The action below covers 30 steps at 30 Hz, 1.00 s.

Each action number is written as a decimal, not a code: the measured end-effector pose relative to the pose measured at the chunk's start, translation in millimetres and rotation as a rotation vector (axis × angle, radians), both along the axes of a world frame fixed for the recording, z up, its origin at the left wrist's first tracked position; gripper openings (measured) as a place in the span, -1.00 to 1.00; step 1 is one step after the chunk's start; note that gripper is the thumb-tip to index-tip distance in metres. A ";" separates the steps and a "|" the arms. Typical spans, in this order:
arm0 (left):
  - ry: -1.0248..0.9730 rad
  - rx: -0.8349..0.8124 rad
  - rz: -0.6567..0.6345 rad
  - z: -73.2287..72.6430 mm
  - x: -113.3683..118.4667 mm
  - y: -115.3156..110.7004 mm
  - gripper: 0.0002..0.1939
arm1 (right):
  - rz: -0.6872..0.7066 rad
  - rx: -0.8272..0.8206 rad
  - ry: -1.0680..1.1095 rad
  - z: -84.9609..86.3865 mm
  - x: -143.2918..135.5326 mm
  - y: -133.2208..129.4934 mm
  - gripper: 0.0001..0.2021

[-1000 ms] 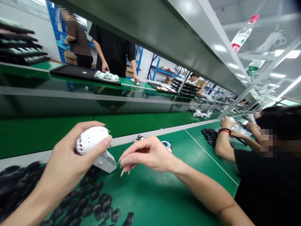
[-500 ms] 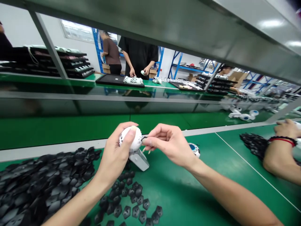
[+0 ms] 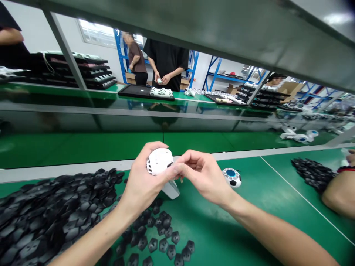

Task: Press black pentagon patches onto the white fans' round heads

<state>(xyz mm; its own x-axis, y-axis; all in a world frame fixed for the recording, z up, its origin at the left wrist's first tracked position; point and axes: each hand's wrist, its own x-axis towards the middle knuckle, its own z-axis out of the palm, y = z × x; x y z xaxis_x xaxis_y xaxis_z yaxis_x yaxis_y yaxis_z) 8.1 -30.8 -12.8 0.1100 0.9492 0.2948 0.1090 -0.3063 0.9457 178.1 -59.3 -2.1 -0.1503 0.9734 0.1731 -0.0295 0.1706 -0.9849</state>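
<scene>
My left hand (image 3: 146, 170) is wrapped round a white ball-shaped housing (image 3: 160, 159) with slots along its left side. A grey-white handle-like part (image 3: 171, 190) sticks out below it. At the housing's right side sits a small black pentagon piece (image 3: 170, 164), mostly covered by fingers. My right hand (image 3: 201, 173) is closed in a pinch at that piece, and my left thumb tip meets its fingertips there. Loose black pentagon pieces (image 3: 163, 245) lie on the green table below my hands.
A large heap of black pieces (image 3: 55, 214) covers the left of the table. To the right of my hand lies a white, black and blue ball-shaped part (image 3: 232, 177). A co-worker's arm (image 3: 341, 188) is at the far right, beside another black pile (image 3: 313, 171). A shelf (image 3: 194, 33) hangs overhead.
My left thumb has slid from the housing's front to its right side, by my right fingertips. The black piece now sits against the housing. The view has shifted slightly.
</scene>
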 end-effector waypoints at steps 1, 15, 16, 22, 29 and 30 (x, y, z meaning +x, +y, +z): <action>-0.008 0.002 0.004 -0.1 -0.2 0.0 -0.42 | 0.020 0.017 -0.016 1.4 2.5 -0.4 -0.65; 0.088 0.251 -0.033 -2.2 0.5 -8.4 -0.68 | 0.472 0.072 -0.055 -3.7 21.1 23.7 -0.24; 0.085 0.265 -0.038 -2.0 1.2 -9.1 -0.69 | 0.487 0.067 -0.036 -6.5 20.0 24.7 -0.26; 0.073 0.319 -0.075 -5.0 1.9 -4.0 -0.68 | 0.419 0.147 -0.057 -19.1 19.5 33.5 -0.19; 0.003 0.268 0.019 -8.5 -2.6 12.8 -0.60 | -0.111 0.367 -0.525 -1.8 16.1 -2.1 -0.68; 0.004 0.258 0.040 -8.5 -2.5 13.3 -0.59 | -0.168 0.374 -0.658 1.4 15.7 -11.3 -0.80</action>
<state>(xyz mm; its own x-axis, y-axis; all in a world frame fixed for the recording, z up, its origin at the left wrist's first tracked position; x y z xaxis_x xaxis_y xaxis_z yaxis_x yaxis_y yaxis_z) 5.7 -17.6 -21.3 0.0761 0.8460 0.5277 0.1296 -0.5331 0.8360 193.8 -70.6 -0.7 -0.1915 0.8867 0.4208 0.5974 0.4455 -0.6668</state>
